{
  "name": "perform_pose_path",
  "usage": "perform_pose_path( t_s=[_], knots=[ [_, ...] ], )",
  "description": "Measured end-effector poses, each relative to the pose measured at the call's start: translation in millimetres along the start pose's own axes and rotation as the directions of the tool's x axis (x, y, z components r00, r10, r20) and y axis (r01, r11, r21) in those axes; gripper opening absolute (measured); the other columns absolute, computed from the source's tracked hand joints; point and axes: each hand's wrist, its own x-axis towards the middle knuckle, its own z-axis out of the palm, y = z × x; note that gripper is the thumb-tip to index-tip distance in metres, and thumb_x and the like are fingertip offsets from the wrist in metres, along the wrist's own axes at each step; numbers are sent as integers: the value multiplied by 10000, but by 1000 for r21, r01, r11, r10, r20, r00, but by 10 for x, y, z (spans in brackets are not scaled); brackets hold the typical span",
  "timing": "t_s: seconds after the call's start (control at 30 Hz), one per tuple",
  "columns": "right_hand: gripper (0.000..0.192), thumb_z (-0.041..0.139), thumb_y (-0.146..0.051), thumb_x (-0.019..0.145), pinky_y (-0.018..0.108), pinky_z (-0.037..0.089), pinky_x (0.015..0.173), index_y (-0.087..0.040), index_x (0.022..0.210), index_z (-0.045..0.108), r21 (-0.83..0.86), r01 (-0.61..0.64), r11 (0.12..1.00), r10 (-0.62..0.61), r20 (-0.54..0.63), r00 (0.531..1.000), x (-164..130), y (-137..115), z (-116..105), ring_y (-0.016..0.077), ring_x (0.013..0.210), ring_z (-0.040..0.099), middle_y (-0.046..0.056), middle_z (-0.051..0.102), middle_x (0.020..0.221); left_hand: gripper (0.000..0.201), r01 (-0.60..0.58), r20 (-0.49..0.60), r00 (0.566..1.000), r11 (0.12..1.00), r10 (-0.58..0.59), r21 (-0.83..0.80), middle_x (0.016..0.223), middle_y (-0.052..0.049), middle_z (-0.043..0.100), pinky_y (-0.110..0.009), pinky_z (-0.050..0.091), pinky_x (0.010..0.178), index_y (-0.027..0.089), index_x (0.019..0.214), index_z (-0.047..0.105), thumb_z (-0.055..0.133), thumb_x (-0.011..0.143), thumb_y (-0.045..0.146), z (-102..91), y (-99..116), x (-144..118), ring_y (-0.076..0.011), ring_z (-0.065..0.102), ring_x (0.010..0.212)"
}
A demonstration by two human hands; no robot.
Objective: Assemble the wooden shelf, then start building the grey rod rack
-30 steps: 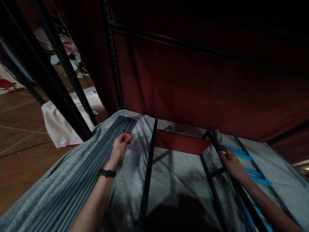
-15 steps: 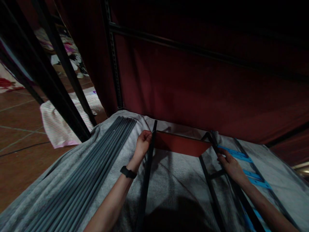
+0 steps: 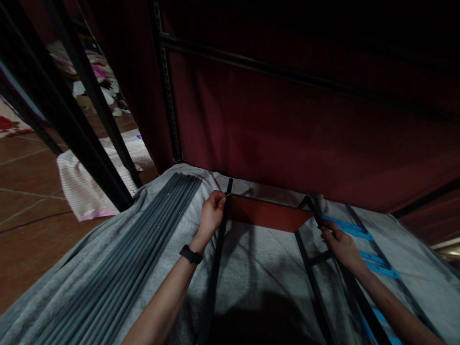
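My left hand (image 3: 212,209) is closed in a pinch on a thin, pale metal rod (image 3: 229,194). The rod points at a black metal bar (image 3: 217,258) just to the right of the fingers; its exact kind is too small to make out. Between that bar and the right side of a black frame spans a reddish-brown panel (image 3: 269,212). On the right, my right hand (image 3: 338,242) has its fingers around a black metal rail (image 3: 316,213) beside the panel's end. Whether the rod touches the bar cannot be told.
Several grey tubes (image 3: 143,239) lie bundled on the grey blanket (image 3: 258,258) at left. Blue slatted pieces (image 3: 381,266) lie beyond the right hand. A dark red curtain (image 3: 287,139) hangs behind black posts. A striped cloth (image 3: 86,179) lies on the tiled floor.
The view has shifted very slightly. My left fingers have turned a little, and the thin rod shows more clearly between them and the bar. My right hand keeps its hold on the rail.
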Motion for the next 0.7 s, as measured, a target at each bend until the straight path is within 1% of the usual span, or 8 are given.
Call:
perform_pose_path(
  t_s=[0.07, 0.13, 0.23, 0.3, 0.37, 0.5, 0.6, 0.7],
  knots=[
    [551, 411, -548, 915, 358, 569, 748, -213, 1330, 548, 9, 7, 1000, -7, 1, 1000, -1, 5, 1, 254, 796, 749, 65, 752, 878, 94, -4, 1, 1000, 1000, 4, -10, 825, -27, 627, -292, 449, 765, 220, 841, 559, 527, 868, 304, -14, -22, 19, -184, 595, 823],
    [546, 410, -549, 918, 365, 569, 757, -220, 1333, 543, 11, 5, 1000, -5, 9, 1000, 0, 16, 7, 252, 796, 749, 65, 752, 891, 101, 16, -1, 1000, 997, -16, -71, 806, -22, 623, -288, 457, 749, 220, 843, 546, 547, 859, 320, -20, -61, 44, -177, 592, 796],
    [534, 413, -535, 919, 374, 574, 766, -224, 1336, 534, 24, -11, 1000, 10, 15, 1000, 1, 29, 18, 247, 788, 750, 65, 759, 916, 149, 73, 16, 997, 970, -71, -230, 799, -19, 628, -289, 486, 751, 215, 845, 532, 596, 824, 348, -28, -128, 86, -171, 607, 788],
    [528, 415, -531, 916, 370, 580, 763, -225, 1329, 535, 46, -21, 999, 20, 15, 1000, -1, 33, 22, 243, 785, 750, 66, 763, 930, 201, 114, 43, 994, 933, -105, -341, 822, -27, 646, -306, 510, 780, 208, 842, 532, 636, 790, 372, -46, -174, 114, -182, 634, 835],
    [527, 421, -535, 911, 364, 586, 756, -225, 1320, 540, 63, -25, 998, 24, 16, 1000, -5, 37, 21, 239, 781, 749, 66, 764, 930, 246, 155, 52, 988, 901, -146, -404, 833, -35, 657, -316, 520, 781, 201, 825, 535, 676, 748, 388, -78, -223, 145, -196, 650, 873],
    [534, 422, -528, 909, 347, 592, 746, -222, 1335, 524, 82, -24, 996, 21, 33, 999, -17, 37, 7, 231, 804, 744, 75, 756, 975, 274, 197, 1, 977, 898, -214, -393, 762, -24, 645, -278, 487, 672, 189, 773, 543, 715, 674, 379, -154, -316, 218, -177, 636, 763],
    [545, 419, -536, 910, 350, 591, 762, -215, 1340, 519, 71, -30, 997, 27, 44, 999, -31, 16, -7, 230, 808, 740, 91, 749, 1028, 238, 190, 15, 980, 907, -198, -375, 716, -13, 631, -260, 456, 618, 182, 752, 569, 705, 647, 347, -178, -348, 269, -156, 604, 684],
    [568, 421, -545, 906, 352, 591, 762, -203, 1351, 513, 76, -37, 996, 34, 41, 999, -47, -17, -16, 232, 800, 737, 104, 746, 1056, 182, 160, 32, 987, 925, -159, -346, 690, -12, 625, -254, 438, 606, 171, 734, 612, 693, 637, 301, -169, -355, 300, -141, 573, 648]
  ],
)
